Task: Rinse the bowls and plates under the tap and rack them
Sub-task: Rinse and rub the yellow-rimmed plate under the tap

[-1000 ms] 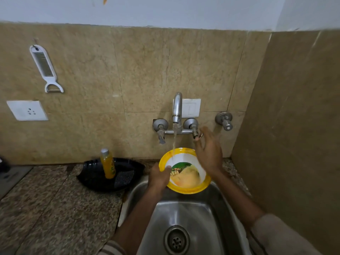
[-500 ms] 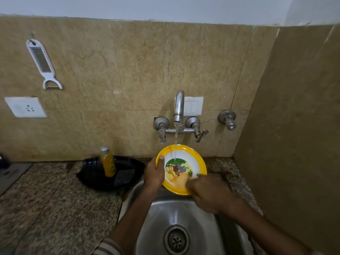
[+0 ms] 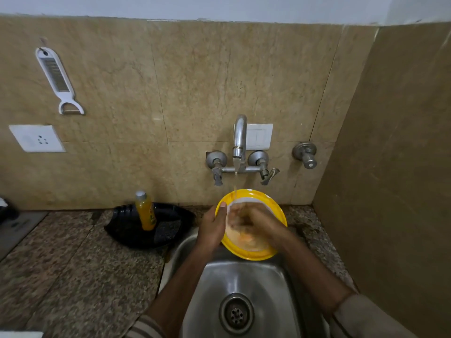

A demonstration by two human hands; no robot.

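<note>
A yellow-rimmed plate (image 3: 273, 206) with a picture on its white middle is tilted over the back of the steel sink (image 3: 244, 284). Water runs from the wall tap (image 3: 238, 142) onto its upper part. My left hand (image 3: 214, 228) grips the plate's left rim, thumb on the front. My right hand (image 3: 258, 222) lies on the plate's face, blurred by motion, its fingers rubbing the wet surface.
A black tray (image 3: 131, 228) with an orange bottle (image 3: 145, 211) stands on the granite counter (image 3: 73, 276) left of the sink. A white peeler (image 3: 58, 79) and a socket (image 3: 36, 138) are on the tiled wall. A side wall (image 3: 402, 167) stands close on the right.
My right hand came away from the tap handle down to the plate's lower edge, then moved up onto its face. The left hand kept its grip on the rim.
</note>
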